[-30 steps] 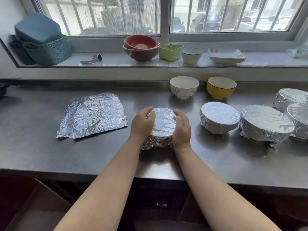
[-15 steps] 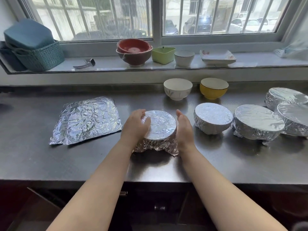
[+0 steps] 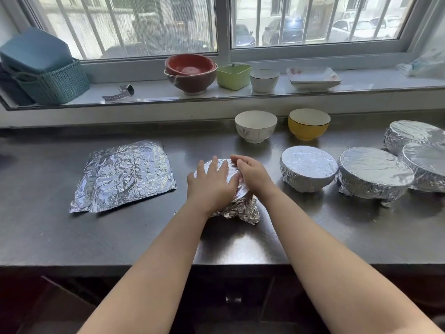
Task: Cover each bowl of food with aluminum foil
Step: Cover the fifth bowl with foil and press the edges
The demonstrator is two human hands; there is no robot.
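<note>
Foil-wrapped bowl [image 3: 237,201] sits near-centre on the counter [image 3: 72,237], directly beneath both hands. Left hand [image 3: 212,182] lies flat on top, fingers straight, pressing. Right hand [image 3: 252,173] cups the far-right rim, fingers curled round it. Loose foil skirt hangs near-right, closest to the right hand.

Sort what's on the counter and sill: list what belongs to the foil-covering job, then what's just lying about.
Part of the job:
- foil-wrapped bowl under the left hand and right hand
- four covered bowls
- uncovered white bowl and yellow bowl
- foil sheets

Lying about, all on the sill:
- teal basket
- watch
- red bowls
- green container
- white cup
- plates
</note>
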